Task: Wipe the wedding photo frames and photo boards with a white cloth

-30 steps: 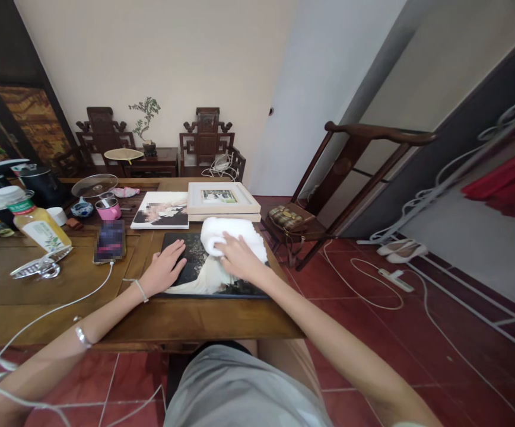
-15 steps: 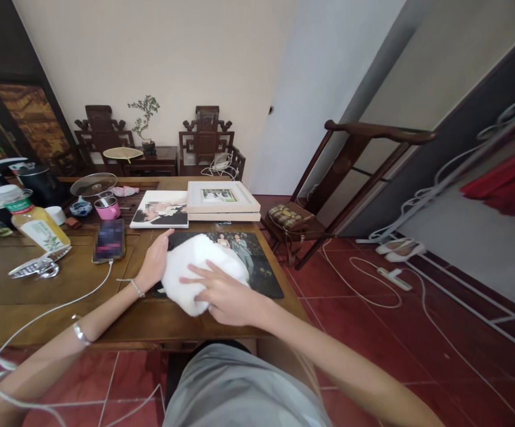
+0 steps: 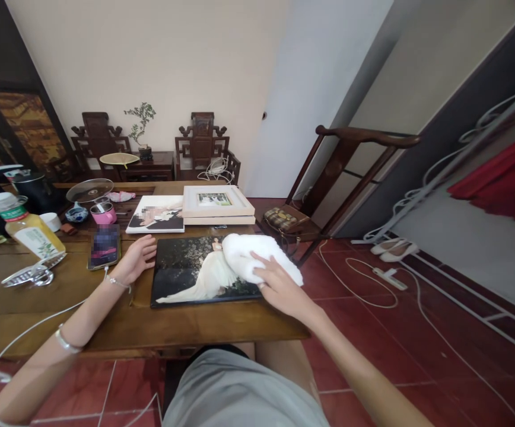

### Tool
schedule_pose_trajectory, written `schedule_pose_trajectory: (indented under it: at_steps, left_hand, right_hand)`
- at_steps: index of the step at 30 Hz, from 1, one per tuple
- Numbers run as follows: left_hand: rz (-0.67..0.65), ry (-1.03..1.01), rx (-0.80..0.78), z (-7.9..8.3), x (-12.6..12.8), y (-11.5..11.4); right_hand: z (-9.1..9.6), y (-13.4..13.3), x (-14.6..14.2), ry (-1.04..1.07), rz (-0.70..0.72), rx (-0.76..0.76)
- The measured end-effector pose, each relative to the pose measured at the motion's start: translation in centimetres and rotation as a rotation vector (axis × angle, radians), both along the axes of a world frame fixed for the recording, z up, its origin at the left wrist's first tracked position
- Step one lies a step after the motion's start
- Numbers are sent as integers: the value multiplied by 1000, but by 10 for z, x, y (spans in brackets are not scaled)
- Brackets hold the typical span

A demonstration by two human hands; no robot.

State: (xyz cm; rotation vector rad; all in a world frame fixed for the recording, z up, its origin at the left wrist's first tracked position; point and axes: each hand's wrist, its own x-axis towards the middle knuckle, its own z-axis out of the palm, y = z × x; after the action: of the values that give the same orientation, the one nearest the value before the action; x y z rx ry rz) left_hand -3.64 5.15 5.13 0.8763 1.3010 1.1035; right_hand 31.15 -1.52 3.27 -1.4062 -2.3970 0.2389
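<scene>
A glossy photo panel [image 3: 186, 267] lies flat on the wooden table, printed with a figure in a long white gown against dark foliage. Its right part is covered by a fluffy white cloth [image 3: 257, 249], which reaches past the panel's right edge. My right hand [image 3: 282, 287] holds the cloth down from above, fingers over its near side. Beside the panel's left edge, my left hand [image 3: 138, 258] rests with fingers extended and nothing in it.
Behind the panel are a white photo board [image 3: 157, 216] and stacked frames [image 3: 219, 214]. To the left lie a phone [image 3: 104, 246], a bottle [image 3: 35, 231], a metal tool [image 3: 35, 273] and a pink mug [image 3: 103, 213]. A wooden chair [image 3: 328, 178] with a bag stands right.
My right hand has slid the cloth rightward across the panel, uncovering the gown. My left hand has shifted slightly left, and the view has moved a little.
</scene>
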Motion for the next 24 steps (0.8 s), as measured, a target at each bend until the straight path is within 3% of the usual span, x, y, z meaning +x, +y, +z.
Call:
schedule_pose_trajectory:
  at_steps: [6, 9, 12, 16, 21, 22, 24]
  left_hand:
    - [34, -78, -83, 9, -9, -2]
    - [77, -76, -81, 9, -11, -2]
    - [123, -106, -58, 9, -12, -1]
    - [102, -224, 104, 11, -13, 1]
    - [10, -230, 250, 2, -8, 2]
    - [-14, -209, 256, 0, -6, 1]
    - [-60, -163, 241, -4, -1, -1]
  right_hand:
    - [12, -16, -83, -59, 222, 102]
    - [8, -21, -121, -101, 308, 188]
    - [0, -22, -141, -102, 304, 300]
    - [4, -24, -139, 23, 275, 436]
    - [42, -27, -110, 265, 323, 636]
    - [52, -27, -104, 337, 288, 682]
    - [69, -23, -94, 537, 89, 737]
